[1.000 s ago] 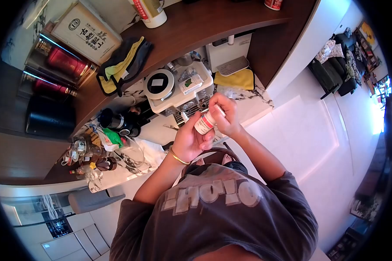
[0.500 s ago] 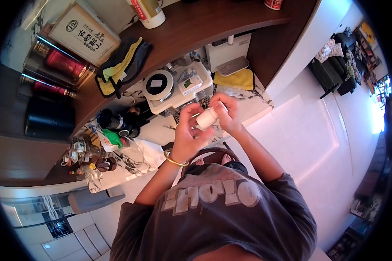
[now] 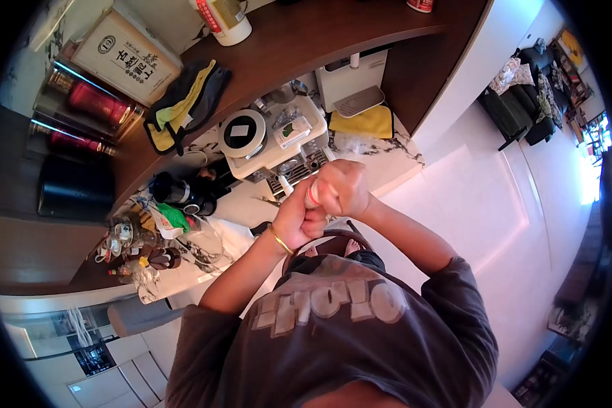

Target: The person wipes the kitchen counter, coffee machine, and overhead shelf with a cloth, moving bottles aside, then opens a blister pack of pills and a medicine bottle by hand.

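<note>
A small white bottle (image 3: 312, 196) is mostly hidden between my two hands, with only a sliver of it showing. My left hand (image 3: 298, 221), a gold bracelet at its wrist, is closed around the bottle's body. My right hand (image 3: 345, 187) is clenched over its other end, knuckles up and slightly blurred. Just past my hands stands a white espresso machine (image 3: 273, 158) with a metal drip grate. A round black-and-white lid-like piece (image 3: 243, 132) and a small white box (image 3: 292, 132) with a green mark rest on top of the machine.
A yellow cloth (image 3: 364, 124) lies beside a white dispenser (image 3: 350, 85) on the marble counter. Overhead, a brown shelf (image 3: 306, 42) juts out, bearing gloves (image 3: 190, 102), a boxed item (image 3: 126, 58) and a white bottle with a red label (image 3: 223, 20). Cluttered jars (image 3: 126, 234) stand left.
Both hands have closed more tightly around the white bottle and come lower, toward my body. My right hand has turned from a finger hold into a fist over the bottle's end.
</note>
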`<state>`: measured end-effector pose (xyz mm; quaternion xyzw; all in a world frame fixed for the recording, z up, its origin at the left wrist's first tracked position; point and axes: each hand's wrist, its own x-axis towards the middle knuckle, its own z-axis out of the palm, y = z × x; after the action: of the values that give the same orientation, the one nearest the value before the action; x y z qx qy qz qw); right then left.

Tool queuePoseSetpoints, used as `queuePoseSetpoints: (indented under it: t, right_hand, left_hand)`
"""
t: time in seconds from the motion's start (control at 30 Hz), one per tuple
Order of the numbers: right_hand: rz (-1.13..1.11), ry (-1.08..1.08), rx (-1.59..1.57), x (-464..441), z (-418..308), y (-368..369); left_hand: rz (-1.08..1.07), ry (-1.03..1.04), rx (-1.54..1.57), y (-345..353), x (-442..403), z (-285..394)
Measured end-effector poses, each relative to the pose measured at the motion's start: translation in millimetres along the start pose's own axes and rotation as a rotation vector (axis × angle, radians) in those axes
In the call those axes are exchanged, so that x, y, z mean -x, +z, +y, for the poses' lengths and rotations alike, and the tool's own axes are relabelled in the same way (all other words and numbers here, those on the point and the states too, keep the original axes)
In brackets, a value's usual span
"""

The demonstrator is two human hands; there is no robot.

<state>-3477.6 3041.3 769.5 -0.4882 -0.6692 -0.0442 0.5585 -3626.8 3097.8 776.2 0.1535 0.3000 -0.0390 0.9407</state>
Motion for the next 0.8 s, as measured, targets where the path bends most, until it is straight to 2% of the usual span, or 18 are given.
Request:
queuePoseSetpoints:
  t: [0.1,0.13,0.17,0.23,0.27,0.3,0.37,0.4,0.5,0.57,0.6,0.63,0.7,0.77,0.8]
  right_hand:
    - [0.03,-0.03,-0.113,-11,1,-5]
    - [0.031,-0.033,-0.111,-12,1,-5]
    - [0.077,0.105,-0.187,-12,1,-5]
    - [0.168,0.388,-0.343,-11,0,-4]
    - [0.17,0.397,-0.392,-9,0,-4]
    - [0.169,0.4,-0.393,-9,-1,-3]
    - [0.259,0.465,-0.489,-12,-2,-3]
    - [0.26,0.465,-0.486,-14,-2,-3]
    - [0.396,0.58,-0.646,-17,-4,-4]
    - [0.587,1.024,-1.365,-18,-7,-5]
    - [0.664,1.197,-1.445,-18,-7,1]
    - [0.685,1.2,-1.44,-15,-6,4]
    - [0.706,1.327,-1.684,-6,-2,9]
    - [0.767,1.34,-1.733,1,1,16]
    - [0.782,1.39,-1.734,0,-1,19]
  left_hand:
    - [-0.095,-0.008,-0.083,13,3,2]
    - [-0.014,0.177,-0.144,23,5,2]
    - [-0.019,0.183,-0.145,32,8,1]
    - [0.147,0.672,-0.615,42,13,-3]
    - [0.16,0.804,-0.722,41,12,-5]
    - [0.162,0.802,-0.72,39,12,-5]
    - [0.095,0.621,-0.421,32,11,-3]
    - [-0.071,0.464,-0.191,24,9,-1]
    - [-0.041,0.402,-0.113,19,6,-7]
    - [-0.04,0.455,-0.119,18,5,-12]
    - [0.098,0.608,-0.348,17,6,-13]
    - [0.236,0.751,-0.582,16,8,-13]
    - [0.244,1.024,-0.712,28,12,-16]
    - [0.348,1.25,-1.071,21,9,-16]
    - [0.342,1.234,-1.081,16,8,-15]
